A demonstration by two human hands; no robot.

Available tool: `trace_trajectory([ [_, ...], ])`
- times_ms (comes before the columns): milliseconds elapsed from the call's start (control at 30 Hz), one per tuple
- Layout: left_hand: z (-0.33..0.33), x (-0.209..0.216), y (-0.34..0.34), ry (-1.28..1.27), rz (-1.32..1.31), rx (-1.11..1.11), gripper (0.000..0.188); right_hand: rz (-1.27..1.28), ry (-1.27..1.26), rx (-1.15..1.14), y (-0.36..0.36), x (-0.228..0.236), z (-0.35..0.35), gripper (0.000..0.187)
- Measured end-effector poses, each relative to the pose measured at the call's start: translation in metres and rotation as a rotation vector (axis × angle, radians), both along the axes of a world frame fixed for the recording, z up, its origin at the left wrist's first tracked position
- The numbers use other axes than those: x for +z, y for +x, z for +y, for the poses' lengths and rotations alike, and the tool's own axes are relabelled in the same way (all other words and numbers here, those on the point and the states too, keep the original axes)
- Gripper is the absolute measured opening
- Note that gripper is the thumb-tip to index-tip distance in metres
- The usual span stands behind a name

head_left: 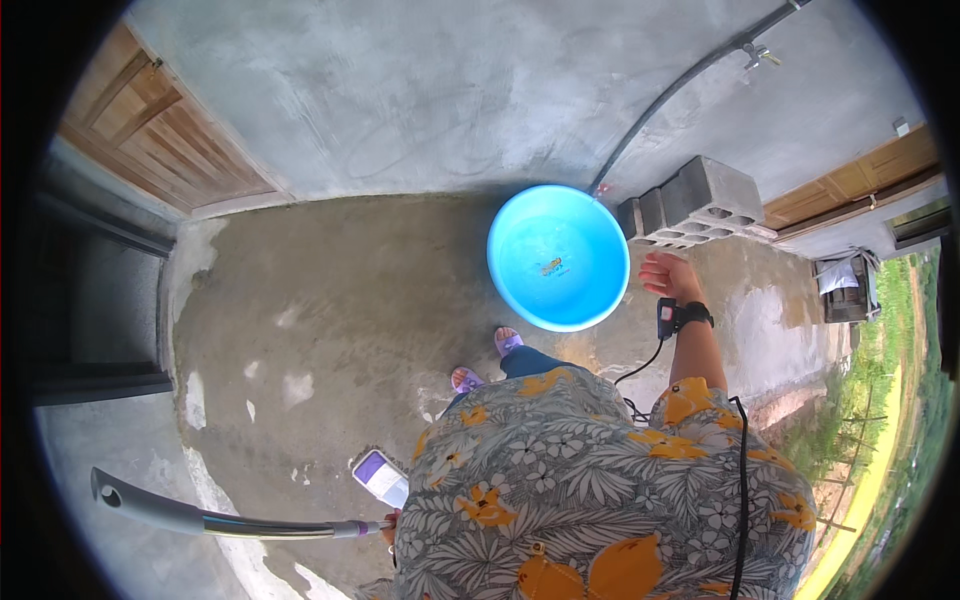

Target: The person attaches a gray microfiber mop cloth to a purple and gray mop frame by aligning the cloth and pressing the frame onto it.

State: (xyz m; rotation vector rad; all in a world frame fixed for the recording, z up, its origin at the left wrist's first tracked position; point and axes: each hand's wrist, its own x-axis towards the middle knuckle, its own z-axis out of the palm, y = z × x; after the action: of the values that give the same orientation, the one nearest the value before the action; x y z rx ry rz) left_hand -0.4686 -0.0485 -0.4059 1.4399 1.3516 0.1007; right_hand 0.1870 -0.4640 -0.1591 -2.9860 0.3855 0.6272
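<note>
My left hand [391,526], mostly hidden by the patterned shirt, is closed around a mop-like pole [270,526]. The pole is shiny metal with a grey handle end and a purple collar, and it sticks out to the left. Beyond that hand, a purple-and-white rectangular object [381,479] is on the floor, partly covered by the shirt; whether it joins the pole I cannot tell. My right hand [670,277] is held out with fingers extended and nothing in it. Beside it stands a round blue basin [508,290] that seems to hold clear water.
Grey hollow concrete blocks [712,190] are stacked by the wall, right of the basin. A pipe with a tap [757,55] runs up the wall. Wooden doors [150,110] and a dark doorway [100,290] lie left. The concrete floor [330,300] has damp patches. A black cable [740,480] crosses my shirt.
</note>
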Motion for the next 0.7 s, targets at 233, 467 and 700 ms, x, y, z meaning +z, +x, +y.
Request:
trace_trajectory([
  [233,-0.046,0.005,-0.034,0.012,-0.021,0.249,0.025,0.500,0.702,-0.076,-0.006,-0.066,0.055,0.027],
  [467,-0.078,0.030,-0.002,-0.191,0.056,0.452,0.021,0.656,0.372,0.229,0.002,-0.087,0.112,0.021],
  [700,-0.072,0.064,0.037,-0.142,-0.147,0.572,0.020,0.699,0.276,0.295,0.047,-0.102,0.167,0.021],
])
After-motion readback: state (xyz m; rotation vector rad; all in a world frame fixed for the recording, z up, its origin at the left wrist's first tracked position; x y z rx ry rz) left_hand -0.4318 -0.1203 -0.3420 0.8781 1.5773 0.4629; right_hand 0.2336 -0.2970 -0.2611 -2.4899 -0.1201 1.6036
